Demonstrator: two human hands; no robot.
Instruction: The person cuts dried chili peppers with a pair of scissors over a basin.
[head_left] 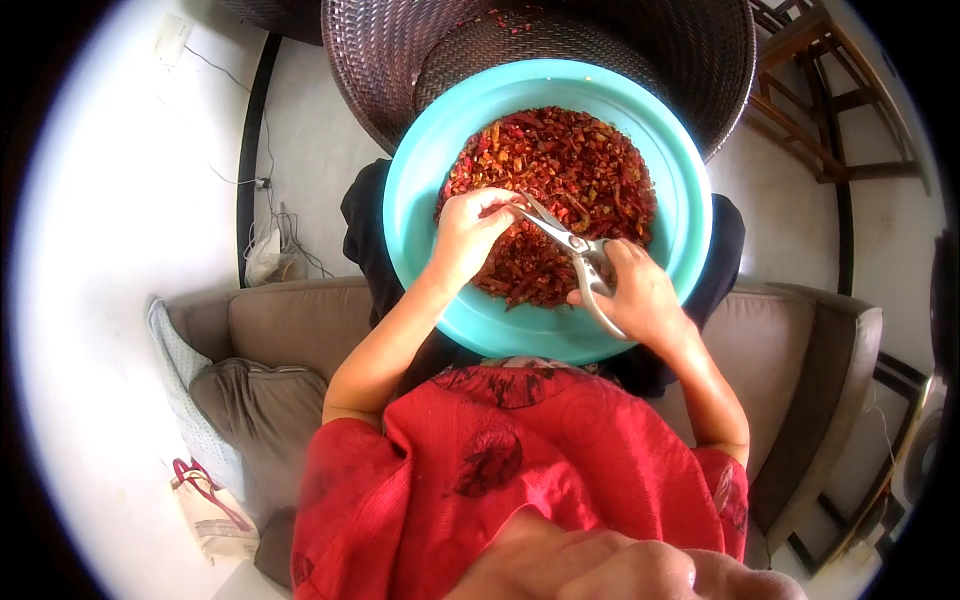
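Note:
A wide turquoise basin [415, 225] rests on my lap, its bottom covered with cut dried red chilies [570, 150]. My right hand [642, 292] is wrapped round the handles of a pair of scissors [574, 243] with grey-white grips. Their blades stand apart and point up and left toward my left hand [466, 232]. Thumb and forefinger of that hand are pinched together at the blade tips, over the basin. A small reddish piece, apparently a dried chili, shows at the fingertips, mostly hidden by them.
Beyond the basin stands a dark woven wicker seat [360, 70] with a few red bits on it. A wooden chair [830, 100] is at the far right. Beside me on the brown sofa [290, 320] lies a cushion [255, 405]. Cables [290, 235] trail across the floor at left.

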